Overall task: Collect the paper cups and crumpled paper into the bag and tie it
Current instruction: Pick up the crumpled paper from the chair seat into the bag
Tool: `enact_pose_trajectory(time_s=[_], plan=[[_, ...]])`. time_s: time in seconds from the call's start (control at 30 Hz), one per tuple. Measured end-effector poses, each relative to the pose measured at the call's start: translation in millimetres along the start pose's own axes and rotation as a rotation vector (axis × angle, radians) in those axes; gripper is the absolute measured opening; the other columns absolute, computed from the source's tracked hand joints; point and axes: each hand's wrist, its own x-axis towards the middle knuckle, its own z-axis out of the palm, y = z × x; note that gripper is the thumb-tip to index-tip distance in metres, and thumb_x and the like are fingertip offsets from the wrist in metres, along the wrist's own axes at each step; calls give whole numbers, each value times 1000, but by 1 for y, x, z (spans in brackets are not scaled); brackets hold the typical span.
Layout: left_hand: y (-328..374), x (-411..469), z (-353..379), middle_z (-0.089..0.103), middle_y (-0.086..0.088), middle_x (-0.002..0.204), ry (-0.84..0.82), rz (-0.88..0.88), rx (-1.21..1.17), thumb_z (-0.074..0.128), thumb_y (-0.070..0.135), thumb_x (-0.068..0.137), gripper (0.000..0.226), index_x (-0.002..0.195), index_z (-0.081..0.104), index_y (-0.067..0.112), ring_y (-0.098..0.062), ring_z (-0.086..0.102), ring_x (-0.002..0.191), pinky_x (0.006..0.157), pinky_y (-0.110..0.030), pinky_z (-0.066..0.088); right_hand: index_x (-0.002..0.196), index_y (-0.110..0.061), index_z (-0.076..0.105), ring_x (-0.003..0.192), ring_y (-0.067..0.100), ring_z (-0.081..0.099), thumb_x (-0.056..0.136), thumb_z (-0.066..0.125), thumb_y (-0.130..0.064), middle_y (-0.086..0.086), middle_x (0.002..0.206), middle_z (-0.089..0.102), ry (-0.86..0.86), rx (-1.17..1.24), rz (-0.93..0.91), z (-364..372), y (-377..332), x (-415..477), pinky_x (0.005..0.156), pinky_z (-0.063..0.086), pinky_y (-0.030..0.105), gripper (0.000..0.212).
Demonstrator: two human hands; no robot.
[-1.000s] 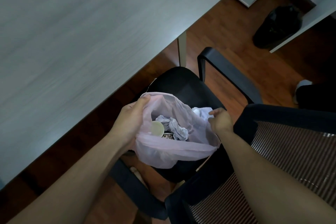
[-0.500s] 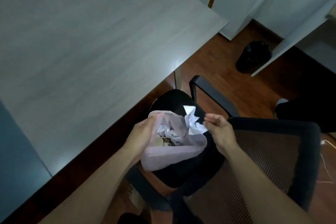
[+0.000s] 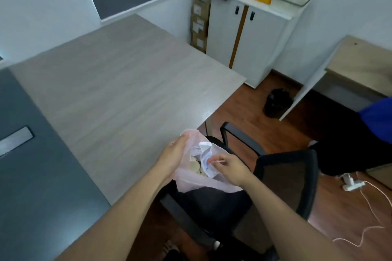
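Observation:
A thin pink plastic bag point(image 3: 199, 182) hangs open above the seat of a black office chair point(image 3: 282, 178), just off the table's near corner. My left hand point(image 3: 175, 154) grips the bag's left rim. Inside lie crumpled white paper point(image 3: 205, 151) and the pale rims of paper cups point(image 3: 194, 166). My right hand point(image 3: 230, 166) is at the bag's right side with fingers loosely curled against the paper; whether it pinches the rim is unclear.
The light wood table point(image 3: 118, 91) fills the left and middle. A white cabinet point(image 3: 254, 38) with yellow bins stands at the back. A black waste bin point(image 3: 277, 103) sits on the wood floor, a white cable point(image 3: 369, 193) trails at right.
The view has tilted up from the chair to the room. The bag has risen toward the table corner. My right hand let go of the rim and moved onto the paper.

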Motion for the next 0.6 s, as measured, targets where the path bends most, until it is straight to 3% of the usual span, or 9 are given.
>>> enact_pose_trajectory(time_s=[0.1,0.2,0.27,0.33,0.4,0.47,0.53,0.6], plan=[[21,-8,-17,83,5,116,6,35,-40,58,72,91,55,122,80,33,-19,78,112,112,-51,54,108,-46,83,109,-3,71,101,66,-48,-22,118,79,-15,-51,-21,-9,-15,-3,102,59,34,19],[47,-26,-29,84,-5,111,-25,81,-119,58,58,103,45,113,83,22,-27,80,105,107,-51,58,108,-36,87,105,-9,68,103,70,-44,-28,118,78,-98,-114,-50,-21,-44,-15,98,51,23,19],[62,-35,-38,84,-8,107,-29,107,-160,56,48,108,41,110,82,17,-25,82,98,96,-43,62,98,-31,88,85,-12,65,101,71,-51,-24,105,81,-105,-226,-93,-26,-55,-18,83,48,19,26],[73,-38,-51,83,-10,110,-31,135,-210,55,45,110,39,114,80,15,-24,81,97,89,-39,62,82,-25,81,64,0,59,99,72,-54,-9,80,77,71,-271,-159,-27,-63,-18,67,47,26,35],[83,-40,-68,81,-13,121,-34,162,-270,56,47,109,42,124,79,16,-28,79,109,99,-43,60,87,-25,67,72,5,57,95,79,-51,-7,84,67,364,-192,-240,-25,-70,-18,68,49,28,30],[91,-38,-85,77,-15,130,-38,186,-323,56,48,108,46,133,75,15,-31,74,122,109,-46,54,110,-30,57,98,7,54,89,84,-52,-11,112,56,594,-210,-280,-23,-80,-17,81,51,27,40],[100,-39,-102,75,-17,133,-12,210,-382,57,46,107,49,137,73,11,-31,73,121,111,-46,52,132,-34,51,116,12,50,88,83,-58,-8,130,46,575,-370,-135,-21,-86,-8,94,52,37,60],[108,-39,-123,74,-19,134,23,239,-389,59,47,106,51,137,73,9,-31,73,118,109,-46,53,136,-25,59,114,22,62,95,74,-55,2,129,58,365,-487,89,-20,-91,5,96,59,45,54]])
